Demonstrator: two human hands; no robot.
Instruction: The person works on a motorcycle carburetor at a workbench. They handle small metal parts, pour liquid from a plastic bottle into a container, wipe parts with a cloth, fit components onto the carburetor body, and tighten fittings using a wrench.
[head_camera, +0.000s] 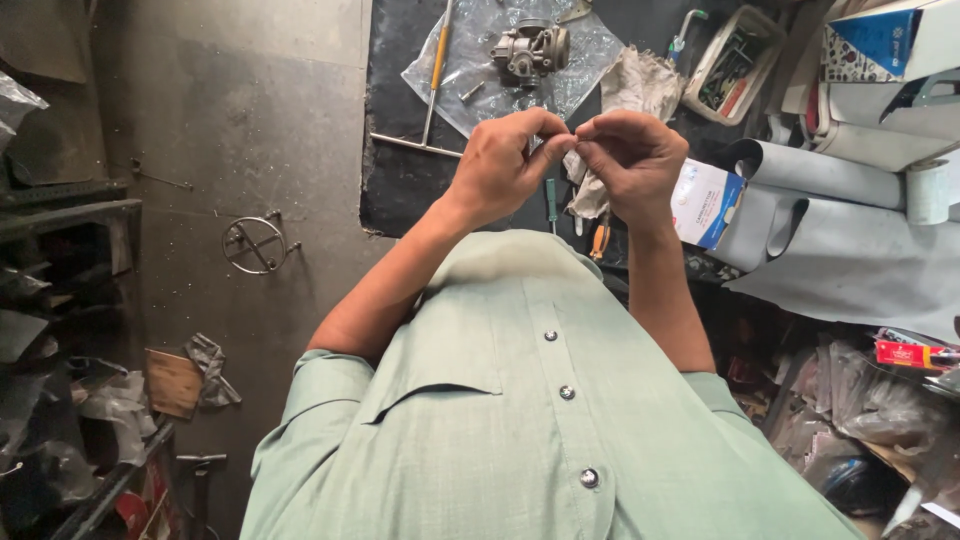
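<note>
Carburetor (530, 48): grey metal body resting on a clear plastic sheet (590, 40) at the far side, apart from both hands. Left hand (500, 165) and right hand (632, 160) meet fingertip to fingertip, pinching a small part too tiny to identify. A crumpled rag (640, 85) lies just beyond the right hand.

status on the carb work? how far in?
Done: the grey metal carburetor is off and sits on a clear plastic sheet. In hand: left hand and right hand pinch something tiny between fingertips; too small to identify. Left: carburetor and yellow-handled screwdriver lie untouched.
</note>
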